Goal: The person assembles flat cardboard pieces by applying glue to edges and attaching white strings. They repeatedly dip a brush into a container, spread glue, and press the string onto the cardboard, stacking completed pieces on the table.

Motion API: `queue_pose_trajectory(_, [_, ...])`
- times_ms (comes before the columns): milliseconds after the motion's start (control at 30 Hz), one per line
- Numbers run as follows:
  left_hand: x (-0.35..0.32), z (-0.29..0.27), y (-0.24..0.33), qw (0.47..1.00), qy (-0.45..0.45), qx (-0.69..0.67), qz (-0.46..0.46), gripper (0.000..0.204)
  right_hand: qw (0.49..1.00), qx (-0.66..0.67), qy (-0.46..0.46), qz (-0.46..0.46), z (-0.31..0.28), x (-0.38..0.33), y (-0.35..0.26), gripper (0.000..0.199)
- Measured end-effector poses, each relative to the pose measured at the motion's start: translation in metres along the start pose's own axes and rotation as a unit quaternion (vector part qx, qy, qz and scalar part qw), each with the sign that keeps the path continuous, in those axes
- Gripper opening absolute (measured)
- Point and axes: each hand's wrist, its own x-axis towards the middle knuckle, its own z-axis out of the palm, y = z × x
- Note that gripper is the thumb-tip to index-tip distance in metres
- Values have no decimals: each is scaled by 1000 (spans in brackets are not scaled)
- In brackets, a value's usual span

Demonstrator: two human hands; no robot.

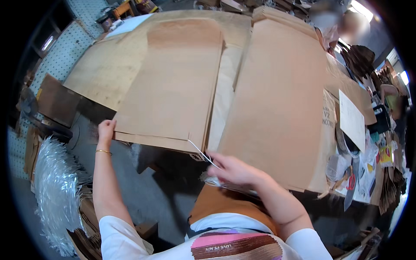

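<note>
Just beyond both hands, brown paper stack (169, 91), corner pinched in nearly closed left hand (107, 129). Across its near edge, white string (198, 150), pinched in curled right hand (234, 170). Apparently at a stringing step; next, probably calling for a controlled pull, corner held steady.

Plain brown is shown by the left stack of rectangular paper sheets (169, 86) and the right stack of long paper sheets (277, 99), white by the thin string (200, 152), and yellowish tan by the flat wooden surface (99, 69). The pale blue wall covering (71, 50) is patterned with dark dots. The white short-sleeved shirt (123, 238) is printed in pink, purple and brown.
</note>
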Motion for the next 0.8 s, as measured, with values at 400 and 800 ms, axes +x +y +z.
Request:
queue_pose_trajectory(400, [-254,43,314,915,-143,-213,312,32,598,-539,492,333,-112,-348,153,58])
queue_pose_trajectory(800, [-312,91,346,877,-74,-141,453,37,549,-106,829,14,-206,-381,139,22])
